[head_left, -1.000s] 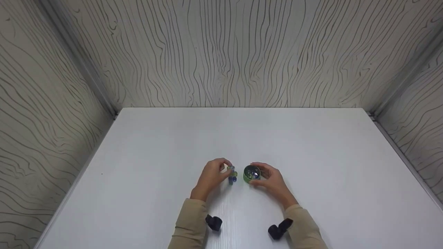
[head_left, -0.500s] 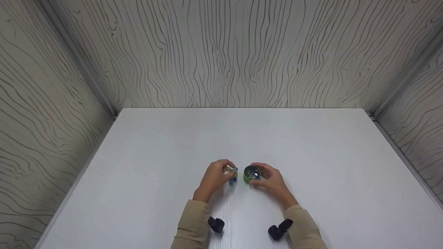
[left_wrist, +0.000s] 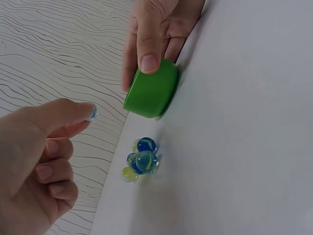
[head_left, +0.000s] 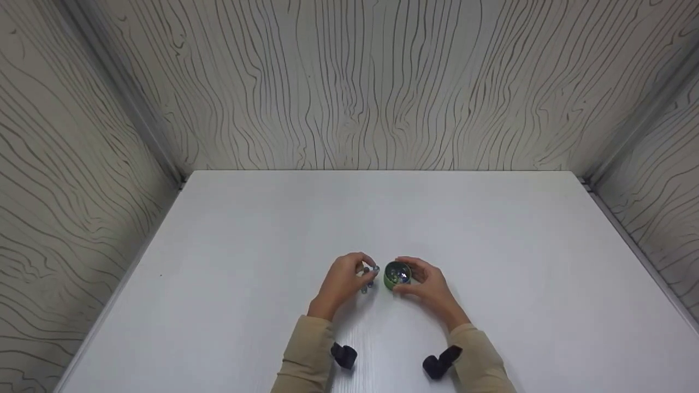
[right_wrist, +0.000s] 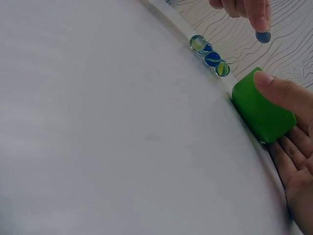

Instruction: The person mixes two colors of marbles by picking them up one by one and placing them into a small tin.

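1. Blue and glassy, the marble [right_wrist: 263, 36] pinched in the left hand [head_left: 339, 281] between thumb and fingertip, off the cup [left_wrist: 154, 93] at ten o'clock, could slip, I judge, if squeezed unevenly.
2. Loose swirled marbles [left_wrist: 145, 160] near eight o'clock may roll, I reckon, if brushed.
3. At three o'clock, the right hand [head_left: 434, 289] curls its fingers round that smooth green cup on the white table [head_left: 491, 234].

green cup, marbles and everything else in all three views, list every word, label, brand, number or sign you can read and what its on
None: no readable text in any view.
Small round green cup: no lettering on the sides shown.
Clear round marbles with blue and yellow swirls: no lettering visible.
Black wrist-worn devices: too small to tell.
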